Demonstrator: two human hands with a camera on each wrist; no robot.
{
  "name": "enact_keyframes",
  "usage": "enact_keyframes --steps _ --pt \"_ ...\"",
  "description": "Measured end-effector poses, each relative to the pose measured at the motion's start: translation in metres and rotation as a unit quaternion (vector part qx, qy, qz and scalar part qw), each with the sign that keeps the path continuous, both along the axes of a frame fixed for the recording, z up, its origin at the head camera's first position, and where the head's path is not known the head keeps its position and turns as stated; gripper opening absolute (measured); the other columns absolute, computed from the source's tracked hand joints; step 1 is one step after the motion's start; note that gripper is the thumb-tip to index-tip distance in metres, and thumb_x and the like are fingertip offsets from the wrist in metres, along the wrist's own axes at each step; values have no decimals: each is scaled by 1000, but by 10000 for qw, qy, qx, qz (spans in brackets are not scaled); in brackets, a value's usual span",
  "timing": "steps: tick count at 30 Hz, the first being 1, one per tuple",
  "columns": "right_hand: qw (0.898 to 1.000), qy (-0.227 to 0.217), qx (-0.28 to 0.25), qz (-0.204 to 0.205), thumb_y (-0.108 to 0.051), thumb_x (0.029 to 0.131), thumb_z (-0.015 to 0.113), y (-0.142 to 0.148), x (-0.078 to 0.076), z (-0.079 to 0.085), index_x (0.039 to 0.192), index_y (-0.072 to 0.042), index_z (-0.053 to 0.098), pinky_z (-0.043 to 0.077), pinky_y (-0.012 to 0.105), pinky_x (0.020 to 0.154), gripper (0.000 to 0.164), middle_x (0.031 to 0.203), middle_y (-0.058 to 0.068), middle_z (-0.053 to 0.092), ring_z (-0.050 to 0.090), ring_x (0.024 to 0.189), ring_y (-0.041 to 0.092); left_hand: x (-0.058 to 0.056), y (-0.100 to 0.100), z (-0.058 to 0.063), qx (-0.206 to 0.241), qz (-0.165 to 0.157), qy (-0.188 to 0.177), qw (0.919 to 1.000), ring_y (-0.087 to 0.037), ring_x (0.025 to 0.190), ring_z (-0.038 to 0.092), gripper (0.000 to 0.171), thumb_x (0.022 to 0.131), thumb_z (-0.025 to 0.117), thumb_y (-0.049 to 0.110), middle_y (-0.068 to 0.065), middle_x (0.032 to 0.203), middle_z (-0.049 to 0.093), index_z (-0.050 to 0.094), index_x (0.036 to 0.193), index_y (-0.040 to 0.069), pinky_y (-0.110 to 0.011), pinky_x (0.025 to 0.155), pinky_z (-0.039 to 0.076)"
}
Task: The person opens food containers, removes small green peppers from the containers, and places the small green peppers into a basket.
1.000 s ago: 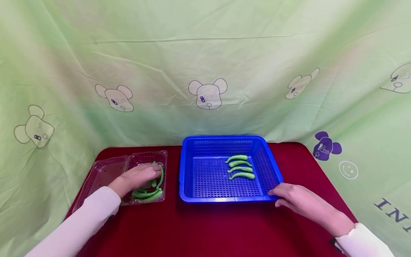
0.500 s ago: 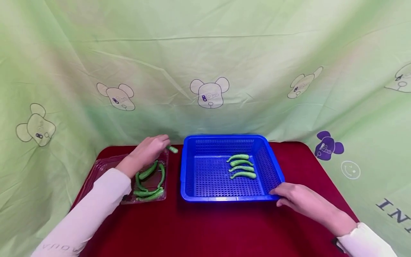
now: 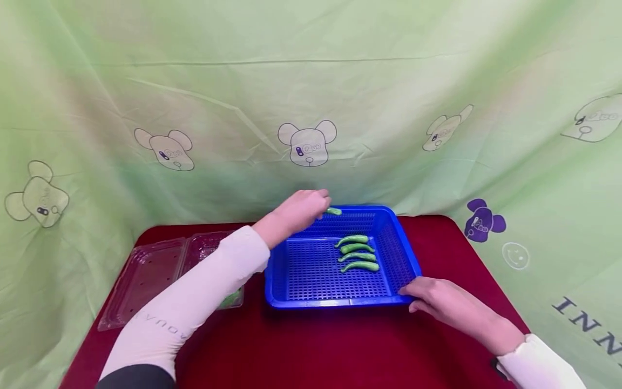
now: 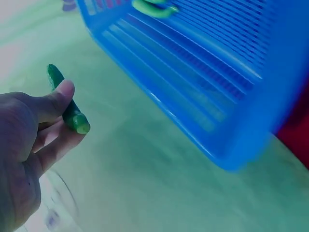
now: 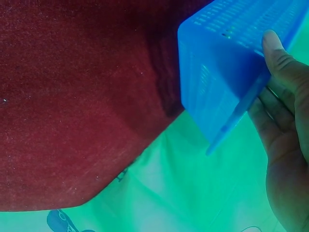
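Note:
My left hand is over the back left rim of a blue plastic basket. It pinches a green pepper between thumb and fingers, as the left wrist view shows. In the head view only one end of that pepper sticks out past the fingertips. Inside the basket, toward its right side, several green peppers lie in a row. My right hand grips the basket's near right corner, with the thumb on one side of the wall and the fingers on the other.
A clear hinged plastic box lies at the table's left, its right half partly hidden by my left sleeve. A bit of green pepper shows in it. Dark red cloth covers the table, and a green curtain hangs behind.
My left hand has lifted a pepper out of the clear box and carried it right, to above the basket's back rim. The right hand has kept its grip on the corner.

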State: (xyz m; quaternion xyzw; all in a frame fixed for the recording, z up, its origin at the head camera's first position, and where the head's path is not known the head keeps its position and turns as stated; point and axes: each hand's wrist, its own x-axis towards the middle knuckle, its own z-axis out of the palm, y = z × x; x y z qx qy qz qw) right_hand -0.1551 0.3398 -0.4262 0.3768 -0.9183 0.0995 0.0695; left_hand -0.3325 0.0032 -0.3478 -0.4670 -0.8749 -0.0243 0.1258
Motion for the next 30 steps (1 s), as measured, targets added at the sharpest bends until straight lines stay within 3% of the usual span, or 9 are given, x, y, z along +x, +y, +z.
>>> enact_keyframes --steps 4,7,12,16,23,30 --pt "10000 -56 54 -20 -14 80 84 -2 -1 -1 110 -16 73 59 24 75 31 97 -10 72 65 87 3 2 33 4 -207 -89 -173 9996 -19 87 68 7 92 70 2 -4 97 66 70 93 10 -34 79 59" --pt "10000 -50 48 -27 -14 79 84 -1 -1 -1 109 -16 73 59 23 74 32 97 -11 71 65 86 3 6 57 0 -378 -108 -190 9990 -19 92 69 14 94 67 2 -3 103 68 72 102 11 -33 81 60" --pt "10000 -24 20 -11 -13 79 84 0 -2 -1 109 -18 73 58 22 74 32 97 -14 69 64 87 1 14 94 -15 -583 -54 -191 9981 -17 94 69 20 92 64 0 1 105 71 72 100 17 -34 80 60" --pt "10000 -39 -3 4 -12 80 84 0 -2 0 108 -18 73 58 22 74 31 97 -14 69 63 86 1 21 116 -32 -799 -70 -436 9958 -15 88 69 18 91 65 1 3 99 72 71 92 18 -33 78 59" --pt "10000 -68 -53 18 -13 80 85 -2 -2 -1 107 -18 73 56 19 74 30 95 -15 68 62 85 0 25 128 -74 -1237 64 -954 9877 -13 85 69 9 90 71 12 4 98 73 67 87 18 -31 79 60" --pt "10000 -3 -52 -11 -13 79 85 0 -3 0 108 -18 73 57 19 74 31 95 -15 68 63 86 -1 29 130 -90 -1580 -168 -1281 9790 -10 76 61 18 74 88 13 5 94 75 73 83 19 -21 71 57"
